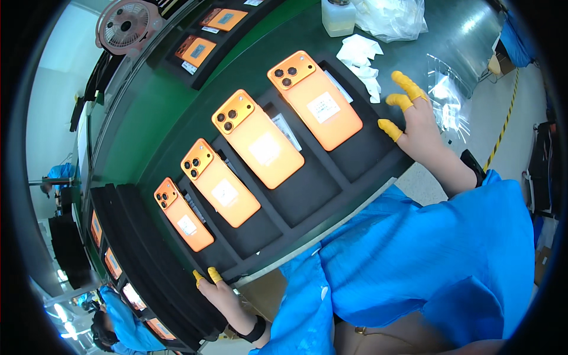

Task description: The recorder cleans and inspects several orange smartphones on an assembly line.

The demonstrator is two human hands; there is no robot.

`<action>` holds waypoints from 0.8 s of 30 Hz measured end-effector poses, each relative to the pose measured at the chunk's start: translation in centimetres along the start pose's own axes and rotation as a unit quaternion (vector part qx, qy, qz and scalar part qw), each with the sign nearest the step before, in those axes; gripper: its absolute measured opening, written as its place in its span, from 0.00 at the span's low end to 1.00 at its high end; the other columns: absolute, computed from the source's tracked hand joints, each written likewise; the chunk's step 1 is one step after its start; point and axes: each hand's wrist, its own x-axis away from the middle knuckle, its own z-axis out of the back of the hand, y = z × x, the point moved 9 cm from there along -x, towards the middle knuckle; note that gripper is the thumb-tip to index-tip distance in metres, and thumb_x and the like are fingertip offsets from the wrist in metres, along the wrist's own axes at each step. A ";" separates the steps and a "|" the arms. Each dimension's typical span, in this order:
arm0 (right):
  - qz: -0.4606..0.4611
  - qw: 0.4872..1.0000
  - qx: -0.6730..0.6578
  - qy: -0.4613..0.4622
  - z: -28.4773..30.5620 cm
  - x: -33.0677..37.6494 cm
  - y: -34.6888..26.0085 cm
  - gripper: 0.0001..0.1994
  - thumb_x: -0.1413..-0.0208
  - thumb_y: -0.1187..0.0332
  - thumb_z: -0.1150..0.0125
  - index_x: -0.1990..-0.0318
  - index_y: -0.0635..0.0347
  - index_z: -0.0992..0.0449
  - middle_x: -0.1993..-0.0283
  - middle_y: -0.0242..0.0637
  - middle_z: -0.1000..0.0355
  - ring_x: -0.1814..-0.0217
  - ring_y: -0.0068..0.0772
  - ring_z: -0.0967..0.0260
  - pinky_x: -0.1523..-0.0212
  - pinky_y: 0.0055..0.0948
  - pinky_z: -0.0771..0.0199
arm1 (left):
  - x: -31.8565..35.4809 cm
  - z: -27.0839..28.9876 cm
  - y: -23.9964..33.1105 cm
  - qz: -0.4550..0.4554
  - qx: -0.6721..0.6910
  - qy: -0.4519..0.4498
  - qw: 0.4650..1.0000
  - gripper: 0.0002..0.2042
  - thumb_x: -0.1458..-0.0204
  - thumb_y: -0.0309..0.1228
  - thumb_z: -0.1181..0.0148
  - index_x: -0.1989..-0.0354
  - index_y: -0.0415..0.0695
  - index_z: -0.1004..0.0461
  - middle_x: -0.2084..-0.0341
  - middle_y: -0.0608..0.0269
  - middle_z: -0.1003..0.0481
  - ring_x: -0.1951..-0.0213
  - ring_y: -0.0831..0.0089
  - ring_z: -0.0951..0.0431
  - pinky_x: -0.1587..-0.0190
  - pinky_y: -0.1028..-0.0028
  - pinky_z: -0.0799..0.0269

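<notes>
A black foam tray [313, 216] with compartments lies in front of me. In it sit several orange phones, backs up, each with a white label: a phone [319, 112] at the right, another phone [260, 151] beside it, then a phone [225, 192] and a phone [188, 225] at the left. My right hand [417, 121], in yellow finger cots, is open beside the tray's right end, fingers spread. My left hand [219, 296], also in yellow finger cots, is at the near left corner with fingers extended; whether it touches the tray is unclear. Neither hand holds a phone.
Stacked black trays [151, 260] stand at the left. Another tray with orange phones [198, 53] lies at the far side. A clear bottle [339, 21], crumpled white tissue [360, 56] and plastic bags [390, 18] lie at the back right. A person in blue [127, 322] is at lower left.
</notes>
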 end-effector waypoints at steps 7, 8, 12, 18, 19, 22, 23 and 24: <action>-0.044 0.993 0.077 -0.079 -1.4 1.0 0.6 0.17 0.60 0.63 0.37 0.64 0.62 0.31 0.53 0.44 0.37 0.50 0.42 0.41 0.44 0.43 0.50 | -1.8 -0.4 -1.0 0.069 0.155 -0.021 0.985 0.17 0.48 0.27 0.53 0.52 0.30 0.41 0.59 0.48 0.33 0.58 0.62 0.32 0.54 0.72 0.39; -0.054 0.989 0.102 -0.092 -1.5 1.2 0.9 0.16 0.60 0.64 0.37 0.64 0.62 0.31 0.49 0.46 0.38 0.48 0.43 0.42 0.44 0.42 0.48 | -2.0 -0.3 -1.3 0.067 0.155 -0.022 0.985 0.17 0.48 0.27 0.53 0.52 0.30 0.41 0.59 0.48 0.33 0.58 0.62 0.32 0.54 0.72 0.39; -0.113 0.977 0.092 -0.158 -1.2 0.9 1.3 0.13 0.61 0.64 0.37 0.69 0.63 0.28 0.54 0.46 0.36 0.50 0.43 0.41 0.45 0.41 0.47 | -2.3 -1.3 -3.4 0.152 0.364 -0.090 0.914 0.17 0.49 0.25 0.53 0.51 0.34 0.40 0.61 0.57 0.32 0.61 0.71 0.31 0.58 0.77 0.36; -0.029 0.979 0.156 -0.127 2.5 -4.1 -2.0 0.14 0.59 0.61 0.42 0.75 0.65 0.24 0.68 0.42 0.31 0.59 0.36 0.34 0.50 0.37 0.42 | -4.7 1.2 -3.9 0.158 0.470 -0.149 0.856 0.16 0.50 0.23 0.57 0.51 0.37 0.37 0.64 0.61 0.30 0.62 0.74 0.29 0.60 0.78 0.33; 0.026 0.985 0.158 -0.061 3.0 -4.5 -2.5 0.14 0.59 0.60 0.44 0.77 0.65 0.24 0.71 0.42 0.31 0.62 0.36 0.32 0.52 0.33 0.40 | -5.4 1.9 -3.8 0.130 0.460 -0.166 0.863 0.16 0.49 0.24 0.58 0.51 0.35 0.38 0.63 0.60 0.30 0.62 0.74 0.29 0.60 0.78 0.32; 0.011 0.977 0.196 -0.078 4.3 -5.5 -2.3 0.14 0.60 0.59 0.44 0.78 0.64 0.24 0.70 0.42 0.31 0.63 0.35 0.32 0.52 0.32 0.40 | -6.6 2.5 -2.3 0.138 0.440 -0.166 0.872 0.17 0.48 0.25 0.59 0.50 0.33 0.39 0.63 0.61 0.30 0.62 0.75 0.28 0.61 0.79 0.32; 0.007 0.974 0.204 -0.094 4.2 -5.7 -2.4 0.15 0.60 0.58 0.45 0.78 0.63 0.23 0.70 0.43 0.30 0.61 0.34 0.32 0.52 0.31 0.41 | -6.8 2.8 -2.0 0.131 0.434 -0.166 0.876 0.17 0.48 0.26 0.59 0.50 0.33 0.39 0.63 0.60 0.30 0.62 0.75 0.28 0.61 0.80 0.32; 0.005 0.975 0.201 -0.099 3.7 -5.6 -2.2 0.15 0.60 0.58 0.45 0.78 0.63 0.23 0.70 0.43 0.30 0.61 0.34 0.32 0.52 0.31 0.41 | -6.8 2.6 -2.2 0.133 0.429 -0.167 0.878 0.17 0.48 0.26 0.59 0.50 0.33 0.39 0.63 0.60 0.30 0.62 0.75 0.28 0.61 0.80 0.32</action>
